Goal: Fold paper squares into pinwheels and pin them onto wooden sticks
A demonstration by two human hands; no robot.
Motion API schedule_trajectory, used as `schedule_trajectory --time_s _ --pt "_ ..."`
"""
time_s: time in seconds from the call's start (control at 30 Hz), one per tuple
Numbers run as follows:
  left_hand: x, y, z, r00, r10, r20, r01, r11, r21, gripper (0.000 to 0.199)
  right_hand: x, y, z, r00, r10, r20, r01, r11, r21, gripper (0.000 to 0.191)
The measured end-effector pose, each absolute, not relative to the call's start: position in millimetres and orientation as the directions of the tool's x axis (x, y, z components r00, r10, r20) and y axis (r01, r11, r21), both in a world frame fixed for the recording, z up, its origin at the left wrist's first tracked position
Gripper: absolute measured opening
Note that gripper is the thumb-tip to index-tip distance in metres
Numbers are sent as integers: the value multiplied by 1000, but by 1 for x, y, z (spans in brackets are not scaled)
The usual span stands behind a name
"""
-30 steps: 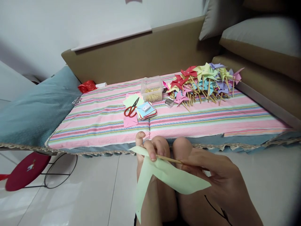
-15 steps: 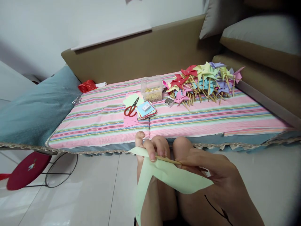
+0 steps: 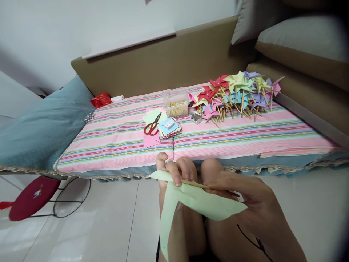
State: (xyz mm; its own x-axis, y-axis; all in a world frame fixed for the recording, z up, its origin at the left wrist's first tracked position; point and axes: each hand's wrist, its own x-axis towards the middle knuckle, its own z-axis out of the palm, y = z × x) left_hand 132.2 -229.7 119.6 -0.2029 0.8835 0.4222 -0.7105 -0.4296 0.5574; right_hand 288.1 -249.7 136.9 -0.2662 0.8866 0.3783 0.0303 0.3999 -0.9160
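Above my knees, my left hand (image 3: pixel 177 174) pinches the middle of a pale green paper pinwheel (image 3: pixel 197 202), its fingertips at the upper edge. One blade hangs down over my forearm and another points right. A thin wooden stick (image 3: pixel 195 184) lies along the back of the paper. My right hand (image 3: pixel 245 196) grips the stick's right end between thumb and fingers. The left fingers hide where stick and paper meet, so I cannot tell how they are joined.
Finished pinwheels (image 3: pixel 237 92) lie heaped on the striped cover (image 3: pixel 122 145). Nearby are a plastic box (image 3: pixel 176 103) of sticks, red-handled scissors (image 3: pixel 152 127), a paper stack (image 3: pixel 170 129) and a small open box (image 3: pixel 196 118). A red stool (image 3: pixel 34 198) stands left.
Both hands keep their grip on the pinwheel and stick. The paper's right blade and hanging blade have shifted very slightly; everything on the cover stays put.
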Motion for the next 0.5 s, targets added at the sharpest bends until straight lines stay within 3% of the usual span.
schedule_trajectory --time_s 0.17,0.27,0.5 --pt "133 -234 126 -300 936 182 -646 -340 684 50 282 -240 126 -265 928 263 -17 268 -963 12" --pt "133 -233 126 -349 937 31 -590 -245 769 58 278 -231 116 -312 931 187 -43 183 -982 22" --pt "129 -227 121 -513 836 -193 -490 -101 866 71 277 -219 90 -413 910 42 47 67 -997 22"
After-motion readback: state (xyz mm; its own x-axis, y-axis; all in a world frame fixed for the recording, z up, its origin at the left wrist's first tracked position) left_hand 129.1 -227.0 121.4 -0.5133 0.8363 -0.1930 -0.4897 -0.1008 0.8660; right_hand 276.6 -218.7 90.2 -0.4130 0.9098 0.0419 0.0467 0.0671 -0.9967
